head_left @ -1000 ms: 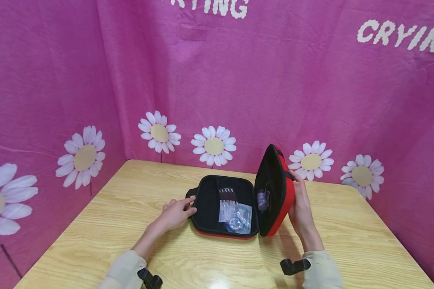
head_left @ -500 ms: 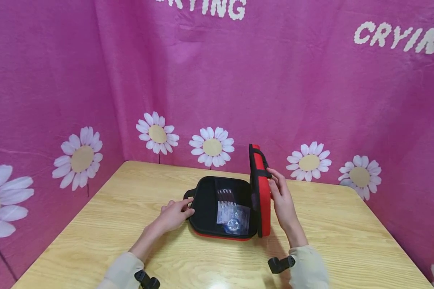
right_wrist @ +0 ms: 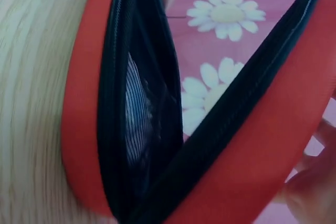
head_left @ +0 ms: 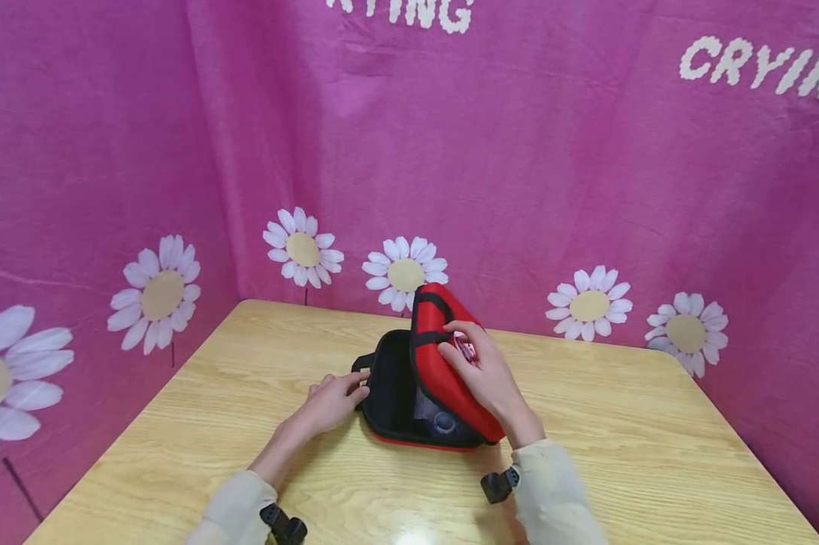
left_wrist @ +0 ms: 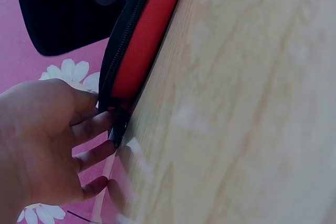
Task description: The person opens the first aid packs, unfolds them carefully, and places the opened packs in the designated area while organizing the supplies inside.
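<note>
A red hard-shell zip case [head_left: 450, 378] with black lining lies on the table, its lid [right_wrist: 252, 145] tilted partway over the base [left_wrist: 139, 51]. My left hand [head_left: 331, 401] pinches the base's left end beside a black carry loop. In the left wrist view, that hand's [left_wrist: 47, 145] thumb is on the zip edge and its fingers lie below. My right hand [head_left: 484, 378] holds the lid from outside, thumb and fingers near the black handle strap [head_left: 433, 337]. A clear packet with a round item [head_left: 443, 421] shows inside the base; the lid hides the other contents.
A light wooden table [head_left: 627, 431] surrounds the case. Behind and to the sides hangs a magenta cloth [head_left: 518, 151] with white daisies and lettering. Black wrist cameras sit on both sleeves.
My right hand has swung the lid leftward from beyond upright until it leans over the base, covering much of the contents. The left hand has stayed at the case's left end.
</note>
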The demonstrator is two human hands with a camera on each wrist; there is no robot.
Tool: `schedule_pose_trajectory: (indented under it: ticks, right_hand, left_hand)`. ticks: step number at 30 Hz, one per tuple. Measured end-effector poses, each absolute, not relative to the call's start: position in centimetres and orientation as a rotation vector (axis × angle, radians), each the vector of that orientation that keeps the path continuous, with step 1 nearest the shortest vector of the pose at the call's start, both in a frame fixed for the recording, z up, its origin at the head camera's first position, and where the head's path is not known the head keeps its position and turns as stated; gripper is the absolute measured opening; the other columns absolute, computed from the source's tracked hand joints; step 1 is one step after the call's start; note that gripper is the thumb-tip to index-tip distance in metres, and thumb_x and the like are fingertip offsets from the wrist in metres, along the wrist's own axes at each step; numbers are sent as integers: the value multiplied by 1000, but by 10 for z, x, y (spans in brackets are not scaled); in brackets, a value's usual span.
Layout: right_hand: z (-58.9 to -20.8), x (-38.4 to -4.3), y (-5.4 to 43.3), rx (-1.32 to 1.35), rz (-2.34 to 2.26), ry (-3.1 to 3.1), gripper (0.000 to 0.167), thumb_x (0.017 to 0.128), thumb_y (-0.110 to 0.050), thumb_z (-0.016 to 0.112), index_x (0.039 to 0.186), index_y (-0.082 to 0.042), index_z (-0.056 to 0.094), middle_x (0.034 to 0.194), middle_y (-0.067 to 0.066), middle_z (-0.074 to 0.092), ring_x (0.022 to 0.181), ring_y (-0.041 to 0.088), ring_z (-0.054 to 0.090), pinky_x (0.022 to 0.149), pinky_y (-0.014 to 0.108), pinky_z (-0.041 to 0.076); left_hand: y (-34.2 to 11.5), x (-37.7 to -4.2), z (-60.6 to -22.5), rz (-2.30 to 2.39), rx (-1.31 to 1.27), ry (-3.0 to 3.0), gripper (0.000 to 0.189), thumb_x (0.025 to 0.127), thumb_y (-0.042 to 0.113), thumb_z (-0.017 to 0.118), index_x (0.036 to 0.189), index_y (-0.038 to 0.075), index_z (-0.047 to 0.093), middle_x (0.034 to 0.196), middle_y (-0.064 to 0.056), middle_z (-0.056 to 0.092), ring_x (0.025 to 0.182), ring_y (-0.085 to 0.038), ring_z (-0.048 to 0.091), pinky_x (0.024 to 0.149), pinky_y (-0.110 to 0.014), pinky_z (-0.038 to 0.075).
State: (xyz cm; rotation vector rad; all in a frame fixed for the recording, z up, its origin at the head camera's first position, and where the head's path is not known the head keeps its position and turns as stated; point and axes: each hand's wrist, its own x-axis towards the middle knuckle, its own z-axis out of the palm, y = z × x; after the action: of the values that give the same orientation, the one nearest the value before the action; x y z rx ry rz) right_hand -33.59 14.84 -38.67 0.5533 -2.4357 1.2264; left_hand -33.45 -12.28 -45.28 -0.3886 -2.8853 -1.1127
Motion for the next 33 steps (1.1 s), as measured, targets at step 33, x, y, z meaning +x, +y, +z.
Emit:
schedule_pose_trajectory:
  ticks: [33]
  right_hand:
    - [-417, -337, 80, 607, 366, -2757, 52, 88, -64, 61, 128, -31, 61, 131, -3, 61, 113, 26, 54, 87, 50, 39]
  left_hand:
    - [-126, -337, -450, -1100, -384, -2912, 39, 99, 28, 58, 135, 15, 63, 111, -3, 73, 112, -28, 51, 93, -50, 30]
